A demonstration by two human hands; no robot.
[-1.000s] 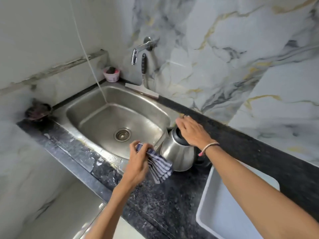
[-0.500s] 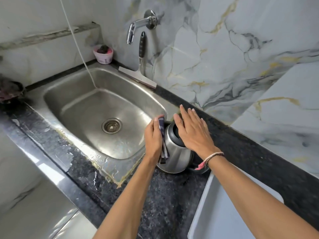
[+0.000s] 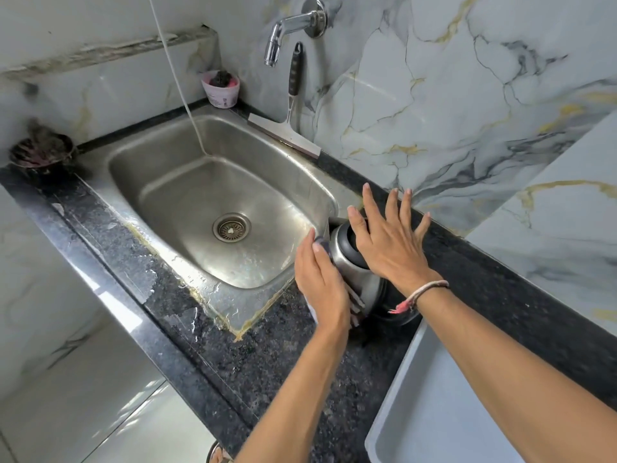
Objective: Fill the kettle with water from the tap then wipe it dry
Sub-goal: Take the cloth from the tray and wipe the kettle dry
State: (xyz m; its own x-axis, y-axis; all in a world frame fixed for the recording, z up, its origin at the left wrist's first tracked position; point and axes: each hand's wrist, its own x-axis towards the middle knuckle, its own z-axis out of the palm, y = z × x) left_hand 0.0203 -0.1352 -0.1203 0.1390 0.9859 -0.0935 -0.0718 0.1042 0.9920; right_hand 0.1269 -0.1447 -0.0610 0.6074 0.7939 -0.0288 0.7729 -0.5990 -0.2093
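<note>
A steel kettle [image 3: 354, 272] with a black lid stands on the dark granite counter [image 3: 267, 362], just right of the sink [image 3: 167, 175]. My left hand [image 3: 322, 289] presses a striped cloth [image 3: 354, 304] flat against the kettle's left side; most of the cloth is hidden under the palm. On the lid lies my right hand [image 3: 387, 242], fingers spread and pointing at the wall. The chrome tap [image 3: 287, 28] juts from the marble wall above the sink's far rim, with no water running.
A squeegee [image 3: 290, 121] leans on the wall under the tap. A pink tub [image 3: 221, 88] sits in the far corner, a dark scrubber bowl [image 3: 40, 155] at the far left. A white tray [image 3: 434, 412] lies at lower right. A white cord [image 3: 177, 78] hangs into the sink.
My left hand brought the cloth from in front of the kettle onto its left side and slid down it. My right hand's fingers spread flat over the lid. The view shifted closer.
</note>
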